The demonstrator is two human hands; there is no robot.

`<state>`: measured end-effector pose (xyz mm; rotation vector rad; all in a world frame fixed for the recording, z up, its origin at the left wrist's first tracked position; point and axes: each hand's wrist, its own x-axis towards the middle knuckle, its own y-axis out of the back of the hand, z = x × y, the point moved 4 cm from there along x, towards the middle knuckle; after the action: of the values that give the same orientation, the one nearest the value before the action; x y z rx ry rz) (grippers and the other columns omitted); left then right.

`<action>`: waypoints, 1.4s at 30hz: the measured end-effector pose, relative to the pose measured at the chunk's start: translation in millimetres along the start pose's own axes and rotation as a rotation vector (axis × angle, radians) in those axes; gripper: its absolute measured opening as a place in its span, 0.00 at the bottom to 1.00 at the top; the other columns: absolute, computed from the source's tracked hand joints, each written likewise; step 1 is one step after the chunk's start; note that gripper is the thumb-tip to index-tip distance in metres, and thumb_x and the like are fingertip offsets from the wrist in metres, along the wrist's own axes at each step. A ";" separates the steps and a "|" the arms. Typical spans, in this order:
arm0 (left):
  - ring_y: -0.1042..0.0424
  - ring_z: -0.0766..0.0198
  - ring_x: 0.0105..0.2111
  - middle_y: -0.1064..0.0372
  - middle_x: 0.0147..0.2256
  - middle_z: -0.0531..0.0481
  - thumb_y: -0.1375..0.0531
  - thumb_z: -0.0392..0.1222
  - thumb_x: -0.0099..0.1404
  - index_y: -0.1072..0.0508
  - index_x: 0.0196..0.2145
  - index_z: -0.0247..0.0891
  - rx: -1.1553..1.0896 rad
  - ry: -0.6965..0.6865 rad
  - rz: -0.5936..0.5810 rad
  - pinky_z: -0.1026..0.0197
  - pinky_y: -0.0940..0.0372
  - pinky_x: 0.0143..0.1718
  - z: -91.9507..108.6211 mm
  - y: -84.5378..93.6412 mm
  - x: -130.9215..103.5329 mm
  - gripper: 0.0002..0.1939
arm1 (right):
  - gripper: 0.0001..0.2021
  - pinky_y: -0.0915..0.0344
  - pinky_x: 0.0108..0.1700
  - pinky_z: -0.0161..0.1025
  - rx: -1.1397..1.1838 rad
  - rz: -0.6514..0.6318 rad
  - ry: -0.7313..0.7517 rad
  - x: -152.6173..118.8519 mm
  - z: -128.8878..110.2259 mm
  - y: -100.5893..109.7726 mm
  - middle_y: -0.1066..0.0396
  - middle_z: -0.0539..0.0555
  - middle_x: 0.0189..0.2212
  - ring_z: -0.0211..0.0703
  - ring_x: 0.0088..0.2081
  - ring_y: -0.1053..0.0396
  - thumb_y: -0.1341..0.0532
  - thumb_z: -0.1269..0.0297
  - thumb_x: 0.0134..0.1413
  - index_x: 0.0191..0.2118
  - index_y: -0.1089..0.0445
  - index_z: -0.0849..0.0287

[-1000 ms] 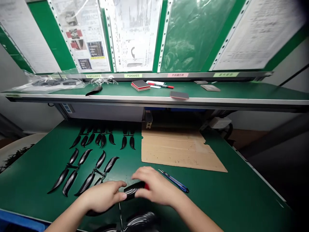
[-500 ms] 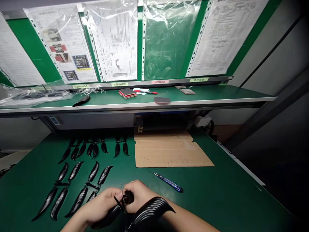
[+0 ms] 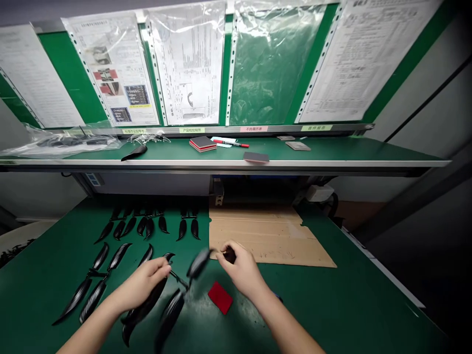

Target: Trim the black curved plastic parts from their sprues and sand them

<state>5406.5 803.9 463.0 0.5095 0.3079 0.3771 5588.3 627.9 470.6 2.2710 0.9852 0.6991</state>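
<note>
The single view, the head view, comes from a camera worn on the person's head; it looks forward and down over a flat, matte green work table (image 3: 309, 305); the two bare forearms come in at eight o'clock and five o'clock, so the lens sits above and behind them; the left hand (image 3: 143, 282) and the right hand (image 3: 241, 269) are in the lower half, quite close to it; farther away, a long green shelf with a pale metal front edge (image 3: 342, 150) crosses the picture almost level from nine to three o'clock; at twelve o'clock the upright green board with clear plastic document sleeves (image 3: 68, 73) faces the camera, farther than the hands, its sleeves partly cut by the top edge.
</note>
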 end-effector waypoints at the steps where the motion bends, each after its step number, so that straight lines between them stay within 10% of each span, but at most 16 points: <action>1: 0.48 0.65 0.27 0.50 0.26 0.56 0.52 0.63 0.64 0.42 0.27 0.41 -0.103 0.057 0.076 0.64 0.50 0.30 -9.8 -1.5 -1.4 0.22 | 0.09 0.37 0.38 0.38 0.037 0.040 -0.046 -4.7 5.6 -4.6 0.29 0.53 0.35 0.42 0.37 0.32 0.46 0.57 0.58 0.37 0.33 0.55; 8: 0.40 0.68 0.29 0.42 0.26 0.57 0.45 0.55 0.64 0.40 0.31 0.40 -0.758 0.066 -0.019 0.63 0.43 0.36 -24.6 -71.1 -14.8 0.16 | 0.20 0.37 0.45 0.44 -0.075 -0.162 -0.006 -28.5 10.2 -74.3 0.29 0.55 0.43 0.53 0.47 0.34 0.37 0.58 0.51 0.51 0.34 0.54; 13: 0.31 0.65 0.33 0.32 0.34 0.49 0.41 0.48 0.63 0.37 0.37 0.38 -1.289 0.255 0.004 0.62 0.39 0.37 -26.2 -92.3 -22.6 0.12 | 0.16 0.39 0.47 0.44 -0.145 -0.140 0.037 -20.4 4.6 -68.0 0.28 0.55 0.42 0.49 0.44 0.32 0.42 0.59 0.57 0.50 0.35 0.56; 20: 0.42 0.65 0.28 0.47 0.26 0.55 0.45 0.58 0.62 0.42 0.26 0.40 -0.342 0.083 0.351 0.64 0.45 0.32 -47.2 -25.5 -14.4 0.20 | 0.14 0.41 0.31 0.35 -0.248 -0.608 0.230 -25.5 4.3 -69.6 0.26 0.49 0.30 0.45 0.33 0.29 0.33 0.53 0.43 0.36 0.28 0.52; 23: 0.38 0.60 0.39 0.41 0.32 0.53 0.48 0.61 0.63 0.41 0.29 0.42 -0.311 0.167 0.405 0.63 0.44 0.42 -59.2 -12.2 -15.8 0.19 | 0.16 0.37 0.39 0.41 -0.373 -0.642 0.258 -39.6 14.8 -94.2 0.26 0.54 0.35 0.50 0.39 0.30 0.32 0.56 0.41 0.38 0.27 0.55; 29: 0.40 0.60 0.39 0.45 0.31 0.53 0.52 0.61 0.65 0.42 0.28 0.42 -0.268 0.179 0.257 0.63 0.46 0.43 -55.5 -17.0 -26.3 0.20 | 0.28 0.39 0.47 0.46 -0.236 -0.410 0.247 -59.2 12.9 -99.5 0.32 0.53 0.42 0.51 0.45 0.36 0.29 0.51 0.39 0.48 0.33 0.50; 34: 0.48 0.64 0.31 0.51 0.29 0.55 0.54 0.59 0.66 0.45 0.28 0.41 -0.181 0.077 -0.016 0.63 0.49 0.34 -29.7 -27.0 -30.0 0.19 | 0.21 0.53 0.59 0.57 -0.361 -0.161 0.453 -51.5 -10.9 -69.8 0.39 0.59 0.56 0.56 0.59 0.47 0.42 0.70 0.53 0.54 0.38 0.51; 42: 0.52 0.66 0.28 0.50 0.27 0.56 0.51 0.57 0.66 0.44 0.27 0.40 -0.148 -0.112 -0.341 0.63 0.52 0.31 -3.3 -47.2 -31.6 0.19 | 0.08 0.41 0.31 0.30 -0.083 -0.890 0.445 -53.1 -3.0 -82.8 0.27 0.43 0.30 0.35 0.30 0.31 0.35 0.66 0.43 0.34 0.31 0.53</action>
<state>5390.0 753.8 441.5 0.3235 0.2508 0.0390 5515.4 635.2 404.9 1.3719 1.9351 0.8030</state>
